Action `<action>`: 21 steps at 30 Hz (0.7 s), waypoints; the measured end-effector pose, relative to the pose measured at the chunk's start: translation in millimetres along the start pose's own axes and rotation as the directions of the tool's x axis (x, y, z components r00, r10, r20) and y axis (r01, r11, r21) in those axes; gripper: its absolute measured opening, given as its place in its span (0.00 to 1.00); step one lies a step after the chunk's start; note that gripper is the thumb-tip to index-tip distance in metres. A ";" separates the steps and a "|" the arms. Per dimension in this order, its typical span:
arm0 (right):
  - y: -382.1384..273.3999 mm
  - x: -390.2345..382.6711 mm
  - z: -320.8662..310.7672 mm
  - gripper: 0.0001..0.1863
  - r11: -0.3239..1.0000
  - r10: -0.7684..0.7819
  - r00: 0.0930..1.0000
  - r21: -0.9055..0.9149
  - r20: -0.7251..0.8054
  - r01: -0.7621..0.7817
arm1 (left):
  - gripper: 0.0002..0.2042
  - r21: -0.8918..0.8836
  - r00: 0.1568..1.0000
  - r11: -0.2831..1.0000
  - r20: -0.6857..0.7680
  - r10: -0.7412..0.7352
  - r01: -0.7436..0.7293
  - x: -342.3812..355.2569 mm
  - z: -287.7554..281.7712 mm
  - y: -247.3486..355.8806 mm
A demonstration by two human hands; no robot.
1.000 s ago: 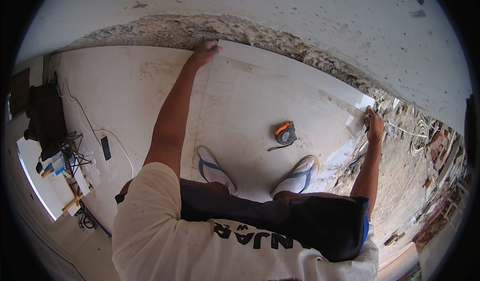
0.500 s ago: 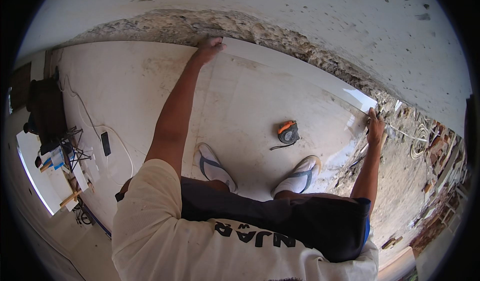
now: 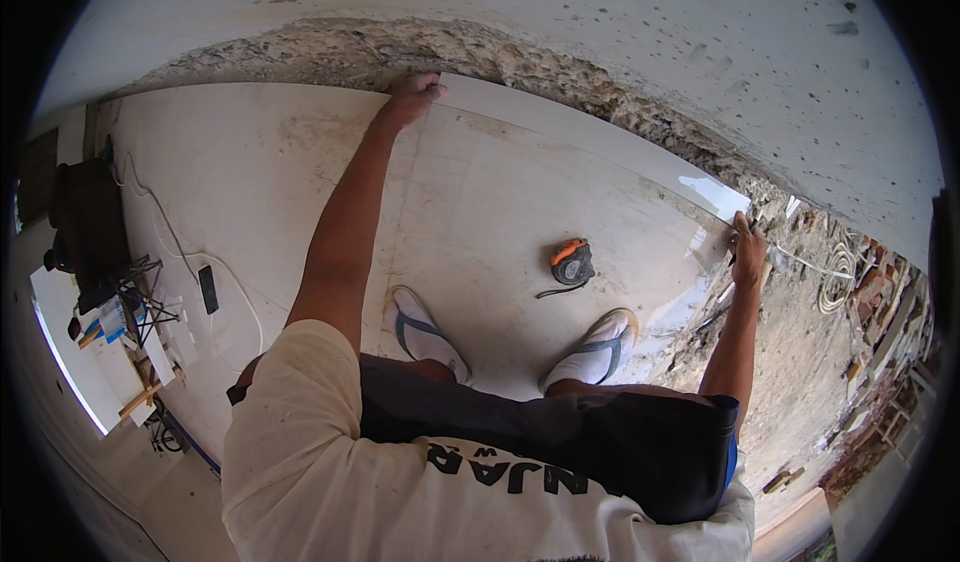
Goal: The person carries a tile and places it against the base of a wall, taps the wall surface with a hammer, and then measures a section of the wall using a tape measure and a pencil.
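Observation:
A long, narrow, pale tile strip [image 3: 590, 134] lies on the floor along the foot of the wall, beside its chipped, rough base. My left hand [image 3: 408, 104] grips the strip's left end, fingers curled at its corner. At the right end my right hand [image 3: 748, 250] pinches the near corner with thumb and fingers. Some fingertips of both hands are hidden. On the floor tiles [image 3: 480, 192] between my arms rests a black and orange tape measure [image 3: 572, 264], its tape end sticking out slightly.
My sandalled feet [image 3: 595, 352] stand close behind the tape measure. Right of the tiles is bare, broken ground with a coiled white cable [image 3: 836, 277] and rubble [image 3: 880, 302]. A dark phone [image 3: 208, 289] and a white cord [image 3: 240, 292] lie at left, near a dark chair [image 3: 92, 227].
Both hands stay at the ends of the tile strip. The whole view has shifted slightly; nothing else has visibly moved.

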State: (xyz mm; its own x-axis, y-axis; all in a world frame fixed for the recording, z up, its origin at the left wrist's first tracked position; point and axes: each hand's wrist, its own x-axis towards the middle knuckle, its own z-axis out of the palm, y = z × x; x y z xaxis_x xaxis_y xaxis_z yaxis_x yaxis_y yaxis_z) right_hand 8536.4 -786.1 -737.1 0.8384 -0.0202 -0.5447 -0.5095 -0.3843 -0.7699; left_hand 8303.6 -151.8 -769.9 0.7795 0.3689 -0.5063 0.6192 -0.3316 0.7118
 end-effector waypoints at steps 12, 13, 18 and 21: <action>5.4 7.6 -4.3 0.12 0.998 -0.011 1.000 -0.057 0.015 0.012 | 0.17 -0.013 0.975 0.998 -0.211 0.063 -0.068 -16.0 9.6 15.1; 5.9 7.7 -6.4 0.12 0.998 -0.014 1.000 -0.069 0.014 0.015 | 0.17 0.025 0.989 0.998 -0.139 0.055 -0.052 -15.3 8.3 17.6; -1.2 4.9 5.3 0.11 0.998 0.026 1.000 -0.057 -0.010 -0.027 | 0.17 0.067 0.999 0.998 -0.040 -0.010 0.013 -10.1 -9.2 8.7; 3.6 5.4 3.8 0.11 0.998 0.028 1.000 -0.059 -0.011 -0.029 | 0.15 0.062 0.999 0.998 -0.032 0.030 -0.028 -14.1 -7.6 10.2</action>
State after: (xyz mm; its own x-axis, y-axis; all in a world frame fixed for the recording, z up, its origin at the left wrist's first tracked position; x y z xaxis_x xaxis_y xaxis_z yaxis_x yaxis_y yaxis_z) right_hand 8538.3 -784.1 -744.1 0.8257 -0.0415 -0.5626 -0.5214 -0.4371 -0.7329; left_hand 8298.2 -153.7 -751.8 0.7945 0.3864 -0.4685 0.6016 -0.3954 0.6941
